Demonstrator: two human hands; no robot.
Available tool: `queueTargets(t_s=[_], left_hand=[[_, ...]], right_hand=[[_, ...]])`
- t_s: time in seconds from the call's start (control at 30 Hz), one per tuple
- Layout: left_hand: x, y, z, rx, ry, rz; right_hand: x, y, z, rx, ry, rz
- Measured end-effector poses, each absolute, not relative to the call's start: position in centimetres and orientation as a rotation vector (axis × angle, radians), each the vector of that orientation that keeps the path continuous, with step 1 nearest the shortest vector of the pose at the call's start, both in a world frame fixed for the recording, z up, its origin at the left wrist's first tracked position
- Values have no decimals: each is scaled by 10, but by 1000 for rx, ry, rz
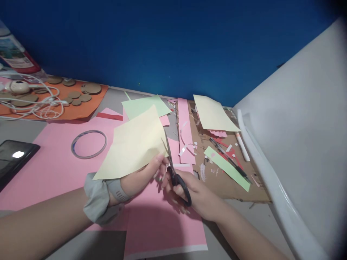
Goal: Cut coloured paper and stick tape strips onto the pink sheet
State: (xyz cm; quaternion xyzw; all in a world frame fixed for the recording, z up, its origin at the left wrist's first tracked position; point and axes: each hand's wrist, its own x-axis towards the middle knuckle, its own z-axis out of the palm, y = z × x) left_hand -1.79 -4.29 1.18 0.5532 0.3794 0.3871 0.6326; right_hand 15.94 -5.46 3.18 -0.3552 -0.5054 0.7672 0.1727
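Observation:
Pinched in my left hand [150, 169] is a pale yellow sheet of paper [132, 144], raised above the pink paper on the table. The thumb lies on top near the sheet's right edge, and the other fingers are partly hidden beneath. My right hand [193, 195] grips black-handled scissors [183, 187], with the thumb and fingers in the loops. The blades point away from me and meet the sheet's right edge, somewhat parted. A grey scrunchie [97, 198] and a watch band [116, 189] are on my left wrist. Pink paper [165, 224] lies under both hands.
A ring of tape [89, 144] and a phone [16, 159] lie left. White earphones [20, 86], cardboard discs [91, 88] and a bottle [17, 54] stand behind them. Right, cardboard [217, 184] bears a pen [230, 159], a green strip [227, 169], another yellow sheet [214, 113] and scraps.

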Motion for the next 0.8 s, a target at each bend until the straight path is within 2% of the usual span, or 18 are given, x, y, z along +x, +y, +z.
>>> queueTargets(t_s=[0.8], left_hand=[[-17,-41,-1,1255,988,900]], right_hand=[[157,-55,27,-979,-1430,2163]])
